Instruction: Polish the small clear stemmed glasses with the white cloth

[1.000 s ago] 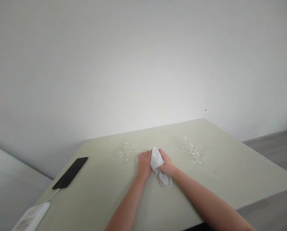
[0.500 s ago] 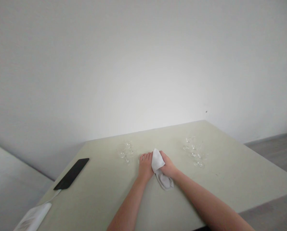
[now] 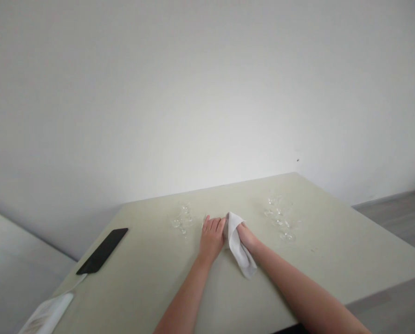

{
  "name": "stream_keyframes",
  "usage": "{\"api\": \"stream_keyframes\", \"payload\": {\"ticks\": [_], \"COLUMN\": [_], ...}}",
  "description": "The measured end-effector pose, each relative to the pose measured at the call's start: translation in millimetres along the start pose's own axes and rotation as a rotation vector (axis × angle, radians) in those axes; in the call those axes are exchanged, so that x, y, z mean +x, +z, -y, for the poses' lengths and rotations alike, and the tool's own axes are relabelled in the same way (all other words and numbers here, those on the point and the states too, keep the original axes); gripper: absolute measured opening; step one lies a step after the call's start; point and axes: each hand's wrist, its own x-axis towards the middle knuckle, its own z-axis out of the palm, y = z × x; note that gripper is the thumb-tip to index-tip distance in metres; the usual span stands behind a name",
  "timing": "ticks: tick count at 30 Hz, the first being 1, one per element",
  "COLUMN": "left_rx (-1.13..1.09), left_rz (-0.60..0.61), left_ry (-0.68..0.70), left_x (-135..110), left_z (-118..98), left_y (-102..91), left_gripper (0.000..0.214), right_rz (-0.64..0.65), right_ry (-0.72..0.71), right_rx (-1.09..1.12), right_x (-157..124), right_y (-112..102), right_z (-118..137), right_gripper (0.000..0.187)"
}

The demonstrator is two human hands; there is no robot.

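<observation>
Cloth [image 3: 241,254] hangs from the right hand [image 3: 246,235], which grips it over the desk [image 3: 152,278], just beside the left hand [image 3: 212,235], curled around a mostly hidden clear glass [image 3: 226,243]; other glasses [image 3: 279,222] sit apart on both sides.

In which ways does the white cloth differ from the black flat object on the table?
The white cloth is pale, while the black flat object is dark. The white cloth is bent into loose folds; the black flat object lies flat with straight long edges. The white cloth is held in the right hand, whereas no hand touches the black flat object. Both look plain, without visible pattern.
</observation>
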Motion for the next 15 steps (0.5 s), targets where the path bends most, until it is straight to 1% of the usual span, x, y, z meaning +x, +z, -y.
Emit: {"api": "stream_keyframes", "payload": {"ticks": [2, 4, 7, 10, 12, 15], "left_rx": [-0.010, -0.025, -0.039, -0.049, -0.056, -0.064], "left_rz": [0.012, 0.028, 0.038, 0.037, 0.038, 0.033], "left_ry": [-0.021, -0.043, -0.066, -0.066, -0.059, -0.077], "left_x": [0.2, -0.2, -1.6, -3.2, -3.9, -4.2], "left_z": [0.4, 0.2, -0.7, -0.6, 0.1, 1.5], "left_y": [-0.7, -2.3, -5.2, -6.4, -5.6, -2.1], "left_gripper": [0.039, 0.041, 0.042, 0.042, 0.043, 0.047], "right_rz": [0.013, 0.036, 0.061, 0.068, 0.036, 0.016], "right_ry": [0.036, 0.042, 0.016, -0.028, -0.128, -0.381], "right_rx": [0.001, -0.044, -0.071, -0.071, -0.128, -0.269], "right_x": [-0.9, -2.7, -4.0, -2.3, -0.7, -0.6], "right_y": [-0.2, 0.3, 1.4, 1.5, 0.5, -2.2], "right_z": [1.9, 4.4, 4.0, -3.4, -9.0, -10.8], "right_gripper": [0.036, 0.036, 0.034, 0.031, 0.029, 0.033]}}
